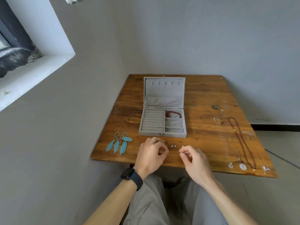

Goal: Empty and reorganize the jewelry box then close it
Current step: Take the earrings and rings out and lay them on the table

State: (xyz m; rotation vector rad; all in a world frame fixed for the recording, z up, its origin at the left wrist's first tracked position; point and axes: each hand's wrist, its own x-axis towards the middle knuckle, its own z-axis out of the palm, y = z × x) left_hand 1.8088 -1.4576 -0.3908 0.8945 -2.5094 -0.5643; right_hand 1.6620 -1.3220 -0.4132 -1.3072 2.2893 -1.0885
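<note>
Handling these little silver studs [173,146] looks fiddly to me. They're light as nothing, hard and slick, and easy to flick off the worn wooden table [203,101], so I'd go with fingertip pinches.

My left hand [151,153], lower centre of frame, has its fingers curled in, pinching a tiny silver earring [160,151] between thumb and forefinger. My right hand [194,158] beside it has thumb and forefinger tips pressed together, and I can't tell if anything's in there.

The studs lie just past both hands. Turquoise feather earrings [119,142] lie left of centre, and chain and bead necklaces [243,166] run down the right side. Further back, mid-frame, the grey velvet jewelry box [151,134] sits open, with a red bead bracelet [173,114] in its far right compartment.
</note>
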